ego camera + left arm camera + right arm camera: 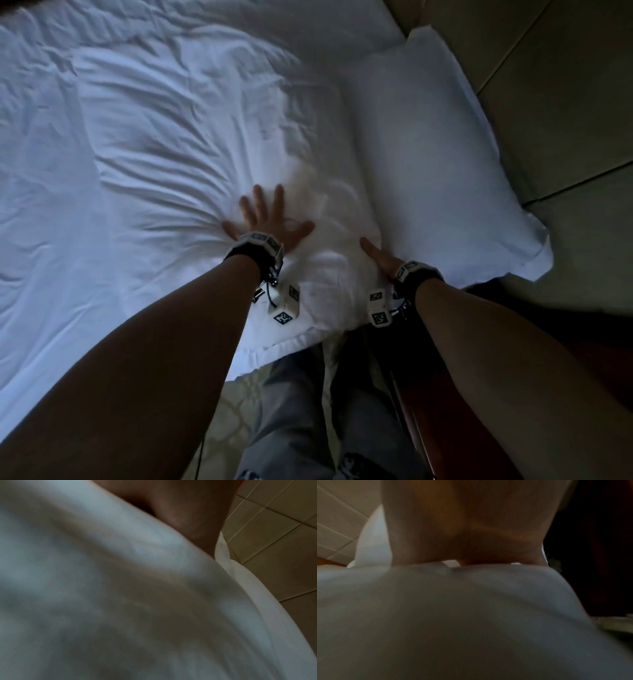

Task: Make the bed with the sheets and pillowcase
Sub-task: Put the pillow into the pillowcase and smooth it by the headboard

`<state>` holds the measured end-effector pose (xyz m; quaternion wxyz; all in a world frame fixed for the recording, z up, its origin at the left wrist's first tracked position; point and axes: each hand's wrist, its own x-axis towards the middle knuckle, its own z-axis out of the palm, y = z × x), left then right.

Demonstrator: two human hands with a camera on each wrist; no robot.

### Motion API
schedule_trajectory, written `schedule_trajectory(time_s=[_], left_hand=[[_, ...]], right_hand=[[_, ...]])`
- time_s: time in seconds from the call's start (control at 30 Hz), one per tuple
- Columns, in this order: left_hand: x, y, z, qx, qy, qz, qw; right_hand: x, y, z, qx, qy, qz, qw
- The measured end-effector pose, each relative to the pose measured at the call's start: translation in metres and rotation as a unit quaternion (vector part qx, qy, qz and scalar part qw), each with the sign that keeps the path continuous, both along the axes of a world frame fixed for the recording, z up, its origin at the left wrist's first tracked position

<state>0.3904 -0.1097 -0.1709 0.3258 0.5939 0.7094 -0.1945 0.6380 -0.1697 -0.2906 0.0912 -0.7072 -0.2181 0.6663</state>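
The near pillow [219,144] lies at the head end of the bed, its near short edge overhanging the mattress edge right in front of you. Its long axis runs away from you across the bed, parallel to the second pillow [435,154] lying just beside it on your right, against the padded headboard [565,102].

Your left hand [270,222] lies flat on the pillow with fingers spread wide, holding nothing. Your right hand [383,260] sits at the seam between the two pillows; only the thumb shows clearly from the head camera and the wrist view is blurred, so you cannot tell whether those fingers are flat or curled into the cloth.

Here is what could go wrong, as I judge it:

- Creases fan out from your left palm. Push sideways under that pressure and you likely drag the pillowcase, bunching it instead of smoothing it.
- The near edge hangs off the mattress. Lean weight there and the pillow may tip or slide toward the floor.
- The sheet [51,171] to your left is rumpled; shifting the pillow across it could wrinkle it further.
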Motion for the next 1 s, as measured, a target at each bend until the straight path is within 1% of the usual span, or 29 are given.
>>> schedule_trajectory(time_s=[0.07,0.13,0.17,0.23,0.3,0.4,0.53,0.63,0.73,0.77,0.8,0.87,0.93,0.97,1.0], left_hand=[[0.0,-0.005,-0.004,0.007,0.012,-0.003,1.0],[0.001,-0.007,-0.007,0.011,0.026,-0.006,1.0],[0.001,-0.006,-0.007,0.012,0.033,-0.007,0.999],[0.003,-0.008,-0.005,0.011,0.04,0.001,0.999],[0.004,-0.011,0.0,0.018,0.043,0.012,0.999],[0.01,-0.007,0.011,0.023,0.027,0.037,0.999],[0.042,0.007,0.028,0.04,-0.004,0.044,0.998],[0.06,0.013,0.03,0.038,-0.004,0.034,0.999],[0.064,0.01,0.018,0.031,0.002,0.037,0.999],[0.067,0.007,0.016,0.036,0.0,0.039,0.999],[0.071,0.005,0.016,0.044,-0.002,0.032,0.999],[0.087,0.002,0.022,0.052,-0.007,-0.005,0.999],[0.107,0.005,0.025,0.056,0.004,-0.082,0.995],[0.119,0.007,0.026,0.056,0.012,-0.126,0.99],[0.132,0.01,0.027,0.056,0.017,-0.172,0.983]], right_hand=[[-0.004,-0.009,-0.001,-0.015,0.028,-0.029,0.999],[-0.005,-0.01,-0.022,-0.017,0.035,-0.056,0.998],[-0.008,-0.009,-0.025,-0.008,0.026,-0.057,0.998],[-0.016,-0.006,0.0,0.003,-0.009,-0.026,1.0],[-0.011,-0.002,0.018,-0.008,-0.057,0.022,0.998],[0.011,0.013,0.044,-0.017,-0.106,0.108,0.988],[0.053,0.041,0.089,0.016,-0.168,0.147,0.975],[0.073,0.047,0.097,0.016,-0.214,0.188,0.958],[0.079,0.037,0.093,-0.001,-0.213,0.212,0.954],[0.081,0.034,0.091,0.007,-0.205,0.211,0.956],[0.084,0.031,0.088,0.012,-0.195,0.192,0.962],[0.091,0.023,0.087,0.026,-0.16,0.117,0.98],[0.098,0.008,0.084,0.046,-0.13,0.03,0.99],[0.102,0.0,0.082,0.045,-0.124,0.003,0.991],[0.104,-0.009,0.078,0.035,-0.12,-0.007,0.992]])
